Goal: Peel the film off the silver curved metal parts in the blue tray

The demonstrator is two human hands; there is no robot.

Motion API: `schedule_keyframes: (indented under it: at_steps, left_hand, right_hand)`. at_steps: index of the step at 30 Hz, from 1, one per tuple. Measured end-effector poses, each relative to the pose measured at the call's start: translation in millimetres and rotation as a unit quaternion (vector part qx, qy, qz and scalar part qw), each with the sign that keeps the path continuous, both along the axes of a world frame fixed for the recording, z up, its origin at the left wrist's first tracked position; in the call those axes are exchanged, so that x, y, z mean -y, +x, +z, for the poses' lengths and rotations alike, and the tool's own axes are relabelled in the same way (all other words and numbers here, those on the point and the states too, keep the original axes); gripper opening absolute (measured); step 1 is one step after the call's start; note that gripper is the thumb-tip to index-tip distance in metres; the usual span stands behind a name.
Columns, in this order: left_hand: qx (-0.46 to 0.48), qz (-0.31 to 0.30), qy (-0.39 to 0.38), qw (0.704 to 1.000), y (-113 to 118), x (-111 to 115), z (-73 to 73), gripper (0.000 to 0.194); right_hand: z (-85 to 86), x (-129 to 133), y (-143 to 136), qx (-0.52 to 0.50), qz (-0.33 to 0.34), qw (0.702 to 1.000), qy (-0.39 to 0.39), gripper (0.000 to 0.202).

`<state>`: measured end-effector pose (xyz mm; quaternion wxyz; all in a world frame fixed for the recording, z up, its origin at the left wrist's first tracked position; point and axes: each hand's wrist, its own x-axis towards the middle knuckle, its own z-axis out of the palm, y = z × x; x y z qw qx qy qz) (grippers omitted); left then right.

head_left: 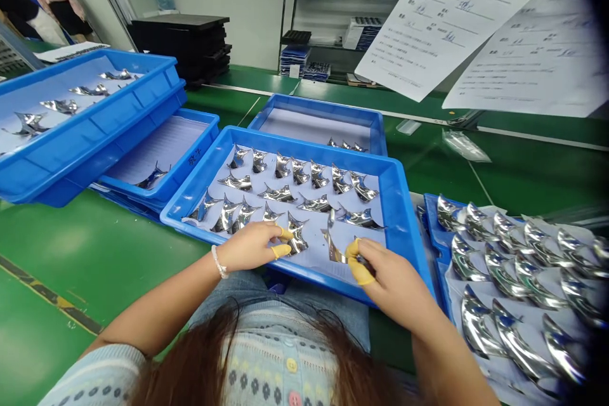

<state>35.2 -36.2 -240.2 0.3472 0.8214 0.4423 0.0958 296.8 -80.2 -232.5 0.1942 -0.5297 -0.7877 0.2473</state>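
My left hand (259,244) reaches over the near rim of a blue tray (409,216). Its thumb and index finger, in yellow finger cots, are apart at the left edge of a shiny curved metal part (297,235); whether they touch it is unclear. Between the yellow-covered fingertips of my right hand (380,266) is another mirror-like metal part (335,255), tilted above the white liner. A dark end shows by those fingers, and I cannot make out what it belongs to. Several similar pointed metal parts (276,193) lie in rows in the tray.
Stacked blue trays (90,139) with metal parts stand at the left. Another blue tray (314,120) sits behind. Several larger shiny parts (504,266) lie on the right. Paper sheets (451,19) hang at upper right, and black trays (183,44) are piled at the back.
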Motion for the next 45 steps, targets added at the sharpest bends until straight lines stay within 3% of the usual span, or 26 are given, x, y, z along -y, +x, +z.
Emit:
schedule_keyframes:
  at_steps: [3,5,8,14,21,25,31,36,40,42,45]
  left_hand:
    - [-0.035,-0.013,0.024,0.999,-2,3,-4.9,0.027]
    - [-0.052,-0.029,0.032,0.998,-1,5,-8.1,0.023]
    - [-0.058,-0.057,0.046,0.996,3,10,-13.2,0.021]
    - [-0.073,-0.068,0.082,0.992,1,17,-19.8,0.028]
    - [-0.08,-0.087,0.111,0.987,-2,21,-22.3,0.03]
    - [-0.09,-0.086,0.116,0.985,-1,21,-22.8,0.028]
    - [-0.088,-0.089,0.113,0.986,-2,20,-23.4,0.031]
    - [-0.069,-0.082,0.101,0.989,-3,20,-23.7,0.034]
    - [-0.019,-0.073,0.071,0.995,-5,19,-21.9,0.034]
    - [0.048,-0.051,0.039,0.997,-6,19,-20.9,0.03]
    - [0.201,0.081,-0.025,0.976,-7,19,-20.9,0.026]
  right_hand:
    - [-0.5,-6,-3,0.256,0.002,0.967,-0.004,0.014]
    - [-1.8,-11,-7,0.335,0.017,0.942,-0.017,0.017]
    - [-2.5,-18,-14,0.378,0.044,0.924,-0.047,0.022]
    - [-6.5,-27,-20,0.359,0.111,0.92,-0.108,0.019]
    - [-17.9,-30,-17,0.314,0.14,0.931,-0.124,0.016]
    - [-16.0,-32,-18,0.301,0.15,0.933,-0.127,0.015]
    - [-4.0,-56,-35,0.29,0.123,0.946,-0.074,0.014]
    - [-23.9,-90,-59,0.281,0.078,0.955,-0.046,0.025]
    - [-47.1,-102,-70,0.27,0.064,0.96,-0.049,0.019]
    - [-48.8,-102,-71,0.253,0.061,0.964,-0.05,0.014]
    - [-32.7,-97,-67,0.202,0.058,0.977,-0.043,0.009]
